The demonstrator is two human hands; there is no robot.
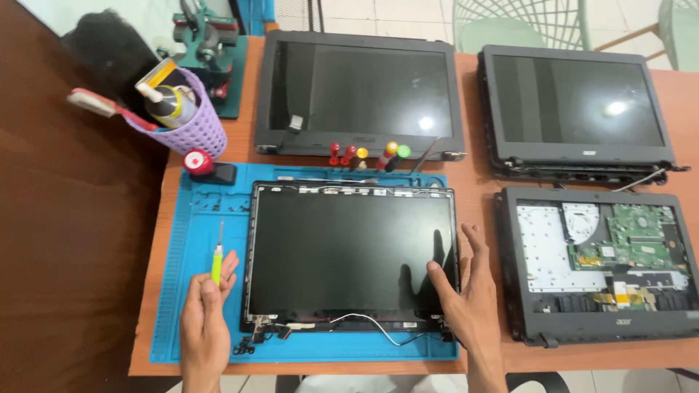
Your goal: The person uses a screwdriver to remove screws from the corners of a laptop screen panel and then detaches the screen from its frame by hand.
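Screen panel [349, 251] lies flat, face up, on the blue mat [191, 240] at the middle of the table [477, 196], bare of its bezel, with thin wires trailing along its near edge, so both sides are easy to reach. My right hand [466, 287] rests at the panel's right edge, the grip open: fingers spread and raised, thumb tip touching the glass near the corner, holding nothing. My left hand [207, 302] sits on the mat just left of the panel, its grip closed on a small screwdriver [217, 255] with a yellow-green handle, shaft pointing away from me, kept clear of the glass. Both forearms come in from the near edge, wrists low. Beyond the mat lie two more laptop lids, an opened laptop base [597, 266] to the right, and a purple basket [191, 127] of tools.
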